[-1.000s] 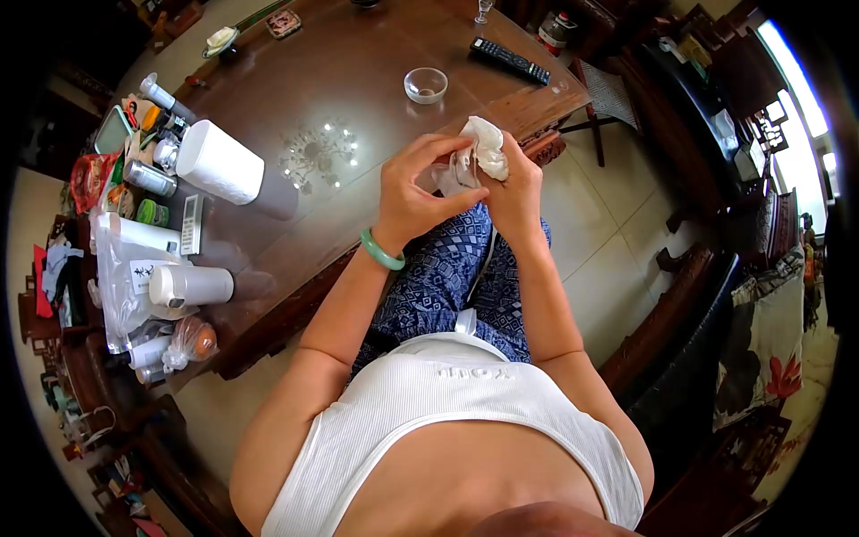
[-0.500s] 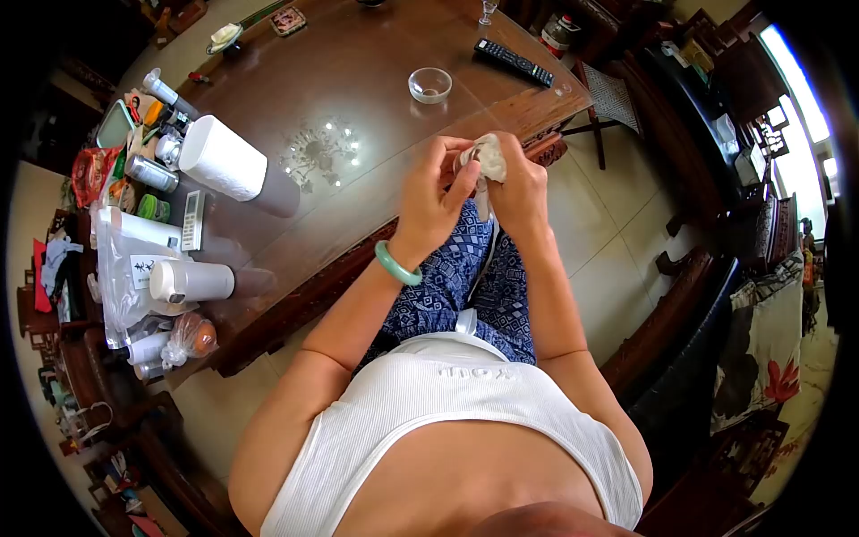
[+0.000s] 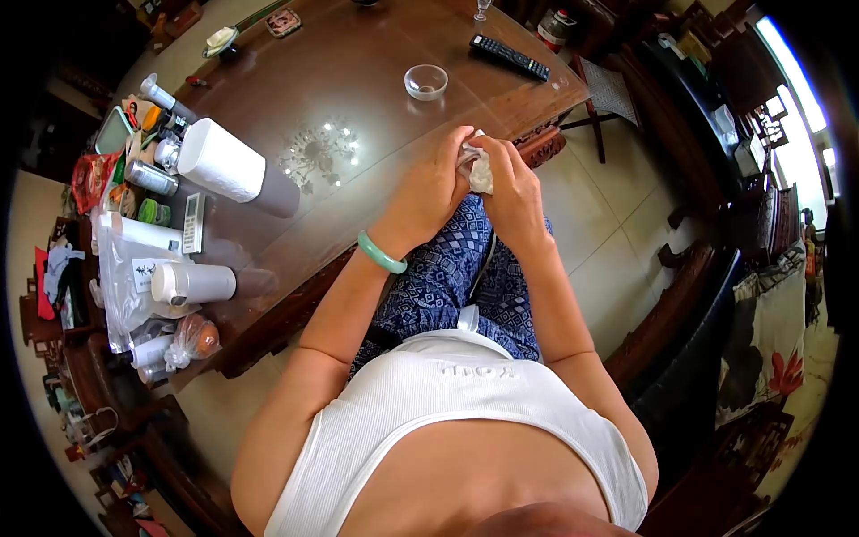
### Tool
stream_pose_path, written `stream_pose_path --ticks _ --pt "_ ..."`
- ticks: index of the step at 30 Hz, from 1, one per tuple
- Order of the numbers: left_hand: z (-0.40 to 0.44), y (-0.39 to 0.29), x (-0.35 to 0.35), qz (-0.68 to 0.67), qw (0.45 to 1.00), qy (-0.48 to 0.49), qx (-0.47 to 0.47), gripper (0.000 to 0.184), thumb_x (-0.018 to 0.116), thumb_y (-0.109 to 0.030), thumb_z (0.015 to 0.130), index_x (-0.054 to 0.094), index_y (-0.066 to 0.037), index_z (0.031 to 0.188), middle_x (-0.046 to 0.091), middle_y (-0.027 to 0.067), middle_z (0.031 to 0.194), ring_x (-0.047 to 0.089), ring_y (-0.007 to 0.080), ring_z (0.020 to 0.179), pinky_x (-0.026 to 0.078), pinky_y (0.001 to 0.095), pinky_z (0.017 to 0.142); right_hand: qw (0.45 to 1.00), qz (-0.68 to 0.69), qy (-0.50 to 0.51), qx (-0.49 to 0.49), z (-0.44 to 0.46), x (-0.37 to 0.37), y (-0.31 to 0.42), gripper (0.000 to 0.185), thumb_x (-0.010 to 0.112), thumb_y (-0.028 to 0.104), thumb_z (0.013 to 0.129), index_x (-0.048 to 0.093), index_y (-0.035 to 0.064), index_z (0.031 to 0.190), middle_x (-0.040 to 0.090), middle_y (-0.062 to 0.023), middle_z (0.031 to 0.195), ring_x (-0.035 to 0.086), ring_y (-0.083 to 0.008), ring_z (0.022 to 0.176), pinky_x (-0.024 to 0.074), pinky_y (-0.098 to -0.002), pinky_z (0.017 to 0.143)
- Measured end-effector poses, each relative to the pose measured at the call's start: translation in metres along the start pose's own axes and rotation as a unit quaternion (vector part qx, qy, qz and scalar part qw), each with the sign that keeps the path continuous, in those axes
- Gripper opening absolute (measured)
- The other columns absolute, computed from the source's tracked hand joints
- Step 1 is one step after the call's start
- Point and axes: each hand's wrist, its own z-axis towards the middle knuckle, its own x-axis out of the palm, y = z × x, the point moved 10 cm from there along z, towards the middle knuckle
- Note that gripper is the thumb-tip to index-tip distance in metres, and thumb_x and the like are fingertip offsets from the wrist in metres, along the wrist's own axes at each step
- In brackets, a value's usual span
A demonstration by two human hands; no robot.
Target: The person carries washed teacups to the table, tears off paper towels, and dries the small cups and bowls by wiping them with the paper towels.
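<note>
We find a crumpled white tissue point(image 3: 480, 175) just above centre of the frame, over the patterned trousers point(image 3: 438, 279) and beside the edge of the table point(image 3: 376, 76). The left hand point(image 3: 428, 195) is curled inward, its fingertips at the tissue's upper left. The right hand point(image 3: 516, 199) has its fingers bent over the right side. We judge both hands to be closed on it, with little opening; the fingers hide their exact contact. We cannot tell whether anything lies inside the folds.

We judge the tissue light, soft, limp and not slippery, but liable to tear if pulled thin or wetted. The sound hold is a gentle pinch on the thick bunched part, lower right of the wad, rather than on a loose edge. Above the hands, well apart, we note a glass bowl point(image 3: 426, 82), likely rigid and breakable.
</note>
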Motion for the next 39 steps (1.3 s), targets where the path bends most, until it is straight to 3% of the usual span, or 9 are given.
stream_pose_path --ticks 6,8,10,15,24,28,34,35,39 --pt "0.000 0.009 0.015 0.157 0.967 0.167 -0.114 0.079 0.053 -0.005 0.082 0.007 -0.004 0.146 0.062 0.0222 0.075 0.061 0.0381 0.065 0.048 0.0438 0.058 0.997 0.069 -0.010 -0.040 -0.003 0.004 0.009 0.051 0.056 -0.014 0.066 0.052 -0.0003 0.115 0.059 -0.0184 0.095 0.060 -0.0387 0.085 0.0507 -0.0411 0.074" --pt "0.001 -0.001 0.013 0.114 0.986 0.110 -0.045 0.077 0.054 -0.005 0.082 0.008 -0.003 0.144 0.062 0.0200 0.073 0.062 0.0338 0.064 0.048 0.0398 0.058 0.997 0.069 -0.005 -0.042 -0.004 0.004 0.006 0.048 0.057 -0.014 0.066 0.053 -0.0010 0.112 0.060 -0.0187 0.094 0.060 -0.0389 0.085 0.0508 -0.0414 0.073" --pt "-0.005 0.016 0.003 -0.065 0.982 0.003 -0.176 0.071 0.061 -0.015 0.081 0.020 0.001 0.138 0.062 0.0231 0.076 0.063 0.0357 0.064 0.048 0.0427 0.058 0.997 0.067 -0.003 -0.044 -0.002 0.005 0.003 0.045 0.057 -0.013 0.066 0.055 -0.0016 0.109 0.060 -0.0190 0.093 0.060 -0.0390 0.084 0.0508 -0.0417 0.072" --pt "-0.021 -0.001 0.006 -0.151 0.971 -0.121 -0.138 0.046 0.061 -0.001 0.083 0.031 0.001 0.119 0.055 0.0051 0.075 0.053 0.0083 0.064 0.043 0.0213 0.056 0.995 0.073 -0.046 0.058 -0.001 0.000 -0.015 0.032 0.063 -0.005 0.071 0.057 0.0004 0.101 0.063 -0.0177 0.091 0.063 -0.0366 0.084 0.0512 -0.0381 0.071" --pt "-0.020 0.011 0.012 0.095 0.984 -0.127 -0.081 0.031 0.050 -0.002 0.091 0.035 0.004 0.117 0.059 0.0254 0.096 0.062 0.0368 0.082 0.050 0.0417 0.068 0.993 0.060 -0.039 0.095 -0.006 0.005 -0.022 0.027 0.061 0.000 0.077 0.059 0.0008 0.104 0.065 -0.0192 0.094 0.064 -0.0354 0.090 0.0501 -0.0361 0.076" --pt "-0.016 0.028 0.006 -0.007 0.988 -0.116 -0.102 0.025 0.045 -0.002 0.093 0.040 0.000 0.118 0.061 0.0206 0.097 0.063 0.0333 0.082 0.050 0.0384 0.070 0.990 0.077 -0.011 0.120 -0.007 0.003 -0.014 0.030 0.056 -0.005 0.078 0.059 0.0007 0.107 0.065 -0.0173 0.099 0.064 -0.0316 0.092 0.0495 -0.0348 0.080" --pt "-0.010 0.051 -0.001 -0.238 0.947 -0.095 -0.197 0.021 0.042 -0.003 0.095 0.054 -0.002 0.112 0.060 0.0031 0.090 0.054 0.0068 0.069 0.045 0.0215 0.062 0.927 0.310 -0.102 0.185 -0.021 0.001 -0.049 0.039 0.050 -0.009 0.077 0.056 -0.0008 0.115 0.063 -0.0077 0.104 0.060 -0.0150 0.093 0.0479 -0.0272 0.081" --pt "-0.016 0.061 0.015 -0.408 0.871 -0.073 -0.263 0.024 0.046 0.000 0.092 0.054 -0.004 0.115 0.058 0.0004 0.089 0.052 0.0059 0.068 0.044 0.0194 0.059 0.894 0.390 -0.131 0.180 -0.022 0.004 -0.055 0.038 0.049 -0.006 0.079 0.055 -0.0016 0.116 0.061 -0.0071 0.108 0.058 -0.0151 0.097 0.0468 -0.0271 0.083" --pt "-0.017 0.047 0.025 -0.443 0.852 -0.107 -0.258 0.042 0.057 0.000 0.088 0.041 -0.005 0.127 0.058 0.0032 0.088 0.055 0.0078 0.071 0.047 0.0204 0.062 0.870 0.459 -0.129 0.126 -0.013 0.016 -0.023 0.035 0.049 0.007 0.084 0.053 -0.0026 0.118 0.057 -0.0082 0.114 0.055 -0.0159 0.103 0.0423 -0.0272 0.090"
